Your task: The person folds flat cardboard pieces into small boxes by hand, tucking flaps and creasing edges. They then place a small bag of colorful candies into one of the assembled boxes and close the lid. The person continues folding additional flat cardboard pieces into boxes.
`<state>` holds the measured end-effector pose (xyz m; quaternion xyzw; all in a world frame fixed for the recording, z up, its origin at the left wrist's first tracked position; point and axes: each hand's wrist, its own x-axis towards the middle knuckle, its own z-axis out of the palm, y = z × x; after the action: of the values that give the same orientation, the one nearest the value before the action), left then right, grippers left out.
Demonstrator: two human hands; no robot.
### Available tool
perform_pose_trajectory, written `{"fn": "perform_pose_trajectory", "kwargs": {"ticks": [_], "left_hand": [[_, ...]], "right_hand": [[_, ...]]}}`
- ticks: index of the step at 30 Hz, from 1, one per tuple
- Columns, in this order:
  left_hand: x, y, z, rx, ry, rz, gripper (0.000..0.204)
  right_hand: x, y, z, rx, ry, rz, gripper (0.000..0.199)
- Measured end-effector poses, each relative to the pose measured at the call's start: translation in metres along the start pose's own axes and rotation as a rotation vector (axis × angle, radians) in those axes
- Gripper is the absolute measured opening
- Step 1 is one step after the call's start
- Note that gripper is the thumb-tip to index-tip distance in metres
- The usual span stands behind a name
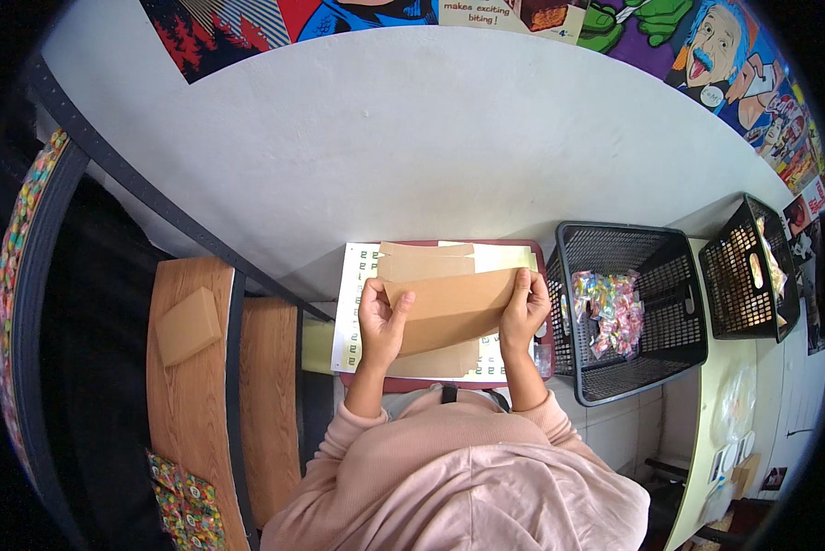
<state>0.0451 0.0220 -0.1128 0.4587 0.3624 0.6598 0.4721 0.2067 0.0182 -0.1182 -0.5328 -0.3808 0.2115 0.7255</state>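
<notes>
A brown cardboard sheet [451, 310] is held up in front of me, slightly bowed, by its two ends. My left hand [382, 314] is closed on its left end, thumb on top. Closed on the right end, my right hand [525, 310] also has its thumb on the near face. Beneath the sheet, more flat brown cardboard [422, 267] lies on white and yellow printed papers [344, 317]. These rest on a red-edged surface [543, 262]. The held sheet hides the middle of the cardboard under it.
To the right stands a black plastic basket [628, 377] with wrapped candies [610, 312], and beyond it a smaller black basket [729, 298]. On the left, a wooden shelf [187, 395] bears a closed cardboard box [189, 326] and bags of colourful candy [185, 496].
</notes>
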Motion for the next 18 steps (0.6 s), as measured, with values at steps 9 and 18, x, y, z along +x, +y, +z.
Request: {"fn": "perform_pose_trajectory", "kwargs": {"ticks": [9, 18], "left_hand": [[-0.016, -0.005, 0.018, -0.048, -0.018, 0.007, 0.013], [-0.033, -0.013, 0.038, 0.077, 0.082, 0.017, 0.010]], "right_hand": [[0.021, -0.009, -0.025, 0.018, -0.099, -0.049, 0.025], [0.038, 0.006, -0.047, 0.134, -0.186, 0.059, 0.025]]}}
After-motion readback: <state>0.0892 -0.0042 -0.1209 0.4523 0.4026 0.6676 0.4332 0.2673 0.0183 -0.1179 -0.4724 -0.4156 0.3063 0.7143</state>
